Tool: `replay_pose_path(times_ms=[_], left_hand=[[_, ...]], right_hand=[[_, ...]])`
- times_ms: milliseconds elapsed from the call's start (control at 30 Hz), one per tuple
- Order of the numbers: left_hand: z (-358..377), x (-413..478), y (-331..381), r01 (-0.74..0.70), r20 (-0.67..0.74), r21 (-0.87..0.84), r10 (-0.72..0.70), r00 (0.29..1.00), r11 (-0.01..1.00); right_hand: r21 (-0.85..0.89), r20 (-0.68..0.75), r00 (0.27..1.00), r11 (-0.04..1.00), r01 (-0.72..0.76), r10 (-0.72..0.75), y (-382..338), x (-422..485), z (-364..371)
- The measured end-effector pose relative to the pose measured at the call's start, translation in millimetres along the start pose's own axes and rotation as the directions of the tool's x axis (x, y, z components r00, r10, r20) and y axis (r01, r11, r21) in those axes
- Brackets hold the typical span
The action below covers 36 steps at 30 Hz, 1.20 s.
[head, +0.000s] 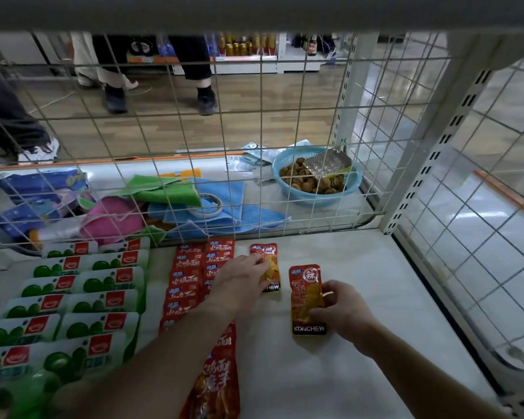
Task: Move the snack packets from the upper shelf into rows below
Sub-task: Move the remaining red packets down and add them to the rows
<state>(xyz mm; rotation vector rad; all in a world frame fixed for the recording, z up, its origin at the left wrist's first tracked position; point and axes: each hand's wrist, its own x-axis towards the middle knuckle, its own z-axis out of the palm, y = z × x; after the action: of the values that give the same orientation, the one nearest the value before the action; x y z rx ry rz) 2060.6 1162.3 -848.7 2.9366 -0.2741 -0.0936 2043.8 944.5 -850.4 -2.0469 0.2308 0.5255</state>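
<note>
Two orange-red snack packets marked KONCHEW lie on the white shelf. My left hand rests its fingers on the far packet, which lies close to the wire back wall. My right hand grips the right edge of the near packet, flat on the shelf. Left of my left arm run two rows of red packets, overlapping like tiles. Further left lie two rows of green-and-white packets.
A white wire grid closes the back and right side of the shelf. Behind it lie coloured cloths, a tape roll and a blue basket of walnuts. People's legs stand on the floor beyond. The shelf's right half is bare.
</note>
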Motion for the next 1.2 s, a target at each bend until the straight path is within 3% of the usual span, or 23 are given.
replay_pose_path(times_ms=[400,567,733,933,1200], left_hand=[[12,24,8,0.085,0.032,0.039,-0.086,0.996,0.996],[11,24,7,0.083,-0.008,-0.028,-0.083,0.996,0.996],[5,13,1,0.047,-0.138,-0.089,-0.059,0.989,0.995],[6,-8,-20,0.023,-0.175,-0.126,-0.045,0.984,0.992],[-1,-20,-35,-0.026,-0.213,-0.109,0.002,0.977,0.994]], right_hand=[[0.049,-0.022,1.000,0.999,-0.016,0.017,14,1,-2],[0.079,-0.035,0.999,0.997,-0.011,0.014,10,4,-1],[0.134,-0.135,0.990,0.990,0.050,-0.031,-18,17,8],[-0.013,-0.171,0.972,0.987,0.159,-0.159,-58,37,46],[-0.163,-0.232,0.957,0.977,0.139,-0.175,-59,46,62]])
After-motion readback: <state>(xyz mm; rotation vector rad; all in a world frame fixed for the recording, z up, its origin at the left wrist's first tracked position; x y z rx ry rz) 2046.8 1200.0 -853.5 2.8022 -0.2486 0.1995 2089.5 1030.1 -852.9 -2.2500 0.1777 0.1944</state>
